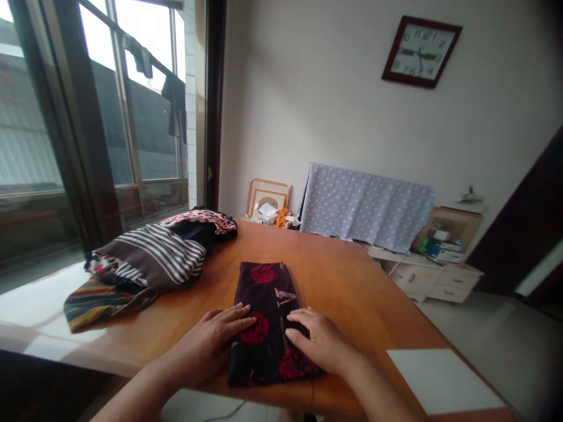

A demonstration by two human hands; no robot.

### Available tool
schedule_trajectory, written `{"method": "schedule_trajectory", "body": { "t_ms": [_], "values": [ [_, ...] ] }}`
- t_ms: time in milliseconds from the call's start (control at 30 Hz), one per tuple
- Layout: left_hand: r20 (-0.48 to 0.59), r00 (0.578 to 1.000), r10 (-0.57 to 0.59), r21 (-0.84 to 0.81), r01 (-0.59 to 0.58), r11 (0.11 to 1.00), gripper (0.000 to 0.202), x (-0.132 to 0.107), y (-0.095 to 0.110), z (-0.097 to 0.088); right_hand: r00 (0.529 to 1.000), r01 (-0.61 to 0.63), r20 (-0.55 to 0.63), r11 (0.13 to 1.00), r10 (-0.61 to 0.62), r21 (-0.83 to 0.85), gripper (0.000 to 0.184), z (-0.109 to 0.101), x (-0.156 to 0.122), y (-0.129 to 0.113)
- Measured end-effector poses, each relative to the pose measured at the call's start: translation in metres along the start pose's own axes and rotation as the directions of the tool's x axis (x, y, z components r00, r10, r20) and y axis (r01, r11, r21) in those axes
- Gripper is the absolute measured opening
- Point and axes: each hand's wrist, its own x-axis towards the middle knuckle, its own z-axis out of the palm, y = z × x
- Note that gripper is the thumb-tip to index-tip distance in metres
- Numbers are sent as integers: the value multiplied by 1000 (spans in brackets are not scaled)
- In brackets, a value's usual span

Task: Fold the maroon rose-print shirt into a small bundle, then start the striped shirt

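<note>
Head view: a folded dark garment (266, 325) with round red prints is laid at the near edge of the wooden table (352, 287), and is pressed down by the left hand (211, 343) and right hand (319, 341). Both hands are open and flat, with nothing gripped. A heap of striped clothes (149, 261) lies along the left edge. Numerals can be read on a wall clock (420, 51); the garment's pale print cannot be read.

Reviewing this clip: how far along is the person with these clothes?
Done: the dark garment with red circles lies folded into a long strip on the wooden table. In hand: the left hand and right hand press flat on it. Left: the striped and patterned clothes heaped nearby look crumpled, apparently unfolded.
</note>
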Motion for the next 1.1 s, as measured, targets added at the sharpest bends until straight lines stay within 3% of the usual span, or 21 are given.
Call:
{"method": "schedule_trajectory", "body": {
  "t_ms": [167, 233, 333, 433, 600, 800, 867, 933, 1000, 1100],
  "values": [
    [-7, 999, -32, -30, 32, 999, 61, 2, -1, 1, 996, 73, 62, 992, -67, -103, 89, 15, -28, -25],
    [-2, 999, -40, -51, 40, 998, 55, 5, -2, 0, 994, 112, 33, 983, -109, -146, 98, 29, -34, -29],
    [-4, 997, -77, -68, 77, 995, 48, 7, -2, -2, 991, 63, -103, 970, -89, -234, 83, 45, -36, -24],
    [-11, 994, -109, -53, 109, 993, 47, 8, 1, -2, 980, -3, -193, 965, -49, -261, 65, 49, -34, -11],
    [-76, 996, -54, 62, 59, 996, 58, 14, 6, 3, 984, -12, -176, 973, -30, -231, 43, 33, -30, -6],
    [94, 996, -10, 42, 6, 999, 60, 16, 11, -4, 994, -22, -109, 969, -5, -248, 32, 11, -38, -30],
    [119, 993, -10, -2, 11, 1000, 54, 12, 12, -7, 998, -8, -59, 969, -7, -245, 36, 8, -46, -33],
    [125, 992, -14, -49, 21, 999, 49, 9, 12, -8, 999, 38, -20, 972, -44, -234, 52, 7, -57, -31],
    [131, 991, -16, -87, 28, 996, 46, 9, 10, -9, 995, 96, 2, 969, -98, -226, 69, 10, -66, -23],
    [143, 990, -18, -119, 35, 992, 46, 11, 7, -9, 993, 114, -7, 966, -119, -230, 77, 15, -75, -5]
  ]
}}
